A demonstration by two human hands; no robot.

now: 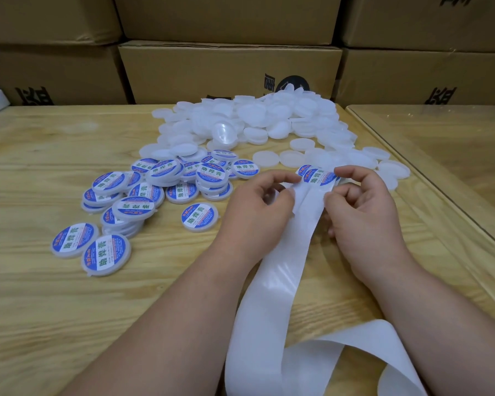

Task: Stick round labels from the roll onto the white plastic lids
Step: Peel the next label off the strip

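1. Head view, hands: the backing strip (303, 224) is pinched near its far end by the left hand (257, 207), fingers curled on its left edge. The right hand (360, 204) is curled at the strip's right edge, its fingertips at the round label (318, 176) on the strip's end; whether the label is already lifted cannot be told.

2. Head view, task things: unlabelled white lids (257, 118) are heaped at the far middle of the wooden table (55, 310), with a few lying singly just beyond the hands. Labelled lids (155, 190) are piled to the left. The spent strip trails toward the near edge; the roll itself is not seen.

3. Head view, risks: a label peeled too fast could fold onto itself or stick to a fingertip. A label laid off-centre would overhang the lid's rim. The loose strip could sweep lids aside if tugged.

4. Head view, writing: the labels bear large green characters "助焊膏" on a white band between blue fields; the smaller print is too small to be read. Partial black characters are printed on the cardboard boxes (229, 72) behind.
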